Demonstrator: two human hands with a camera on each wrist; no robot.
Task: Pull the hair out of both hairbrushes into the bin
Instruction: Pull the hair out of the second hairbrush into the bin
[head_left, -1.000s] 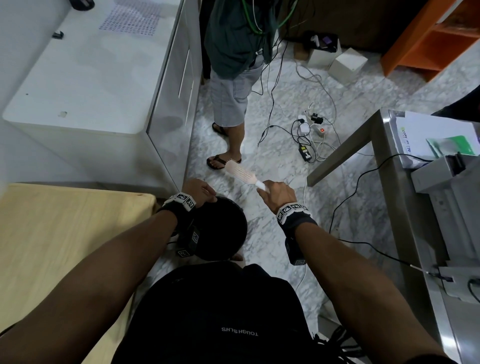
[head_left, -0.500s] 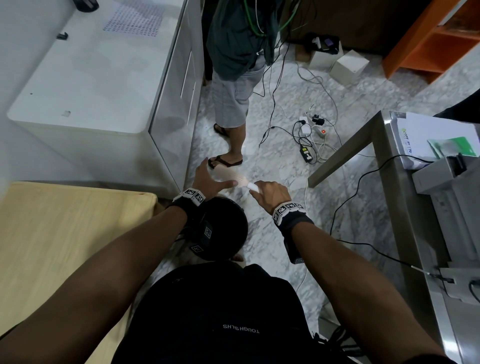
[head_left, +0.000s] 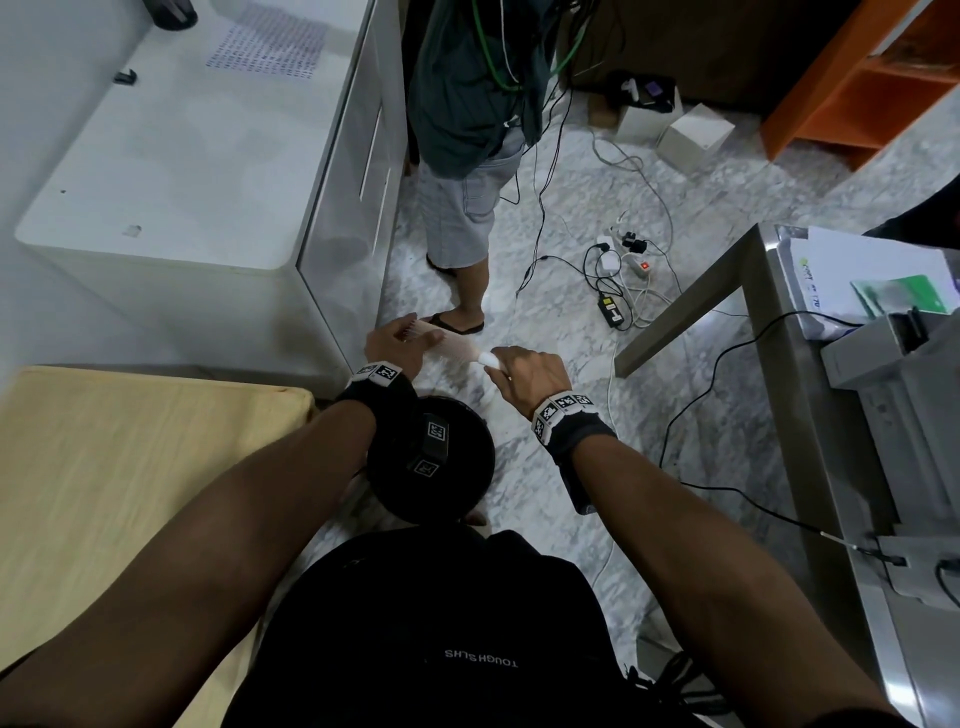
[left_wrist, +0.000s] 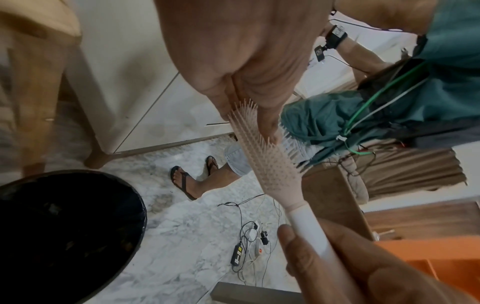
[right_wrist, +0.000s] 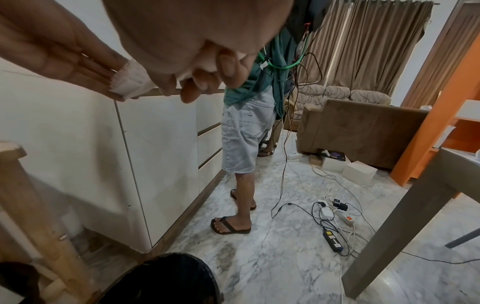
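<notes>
A pale pink hairbrush (head_left: 457, 345) with a white handle (left_wrist: 309, 232) hangs in the air just beyond the black bin (head_left: 431, 462). My right hand (head_left: 498, 364) grips the handle. My left hand (head_left: 410, 332) holds the brush's head end, with the bristle tip (left_wrist: 244, 107) between thumb and fingers. In the right wrist view the left hand's fingers (right_wrist: 78, 59) lie along the bristles (right_wrist: 130, 82). I can make out no hair in the bristles. The bin (left_wrist: 64, 232) stands on the floor below and nearer to me, lined in black. A second hairbrush is not in view.
A person in denim shorts and flip-flops (head_left: 457, 218) stands just past the brush. A white cabinet (head_left: 208, 156) is at the left, a wooden table (head_left: 130, 467) near left, a grey desk (head_left: 831, 415) at the right. Cables and a power strip (head_left: 623, 280) lie on the marble floor.
My left hand has lifted from over the bin and taken hold of the brush's head. My right hand has swung the brush left and lower, toward it.
</notes>
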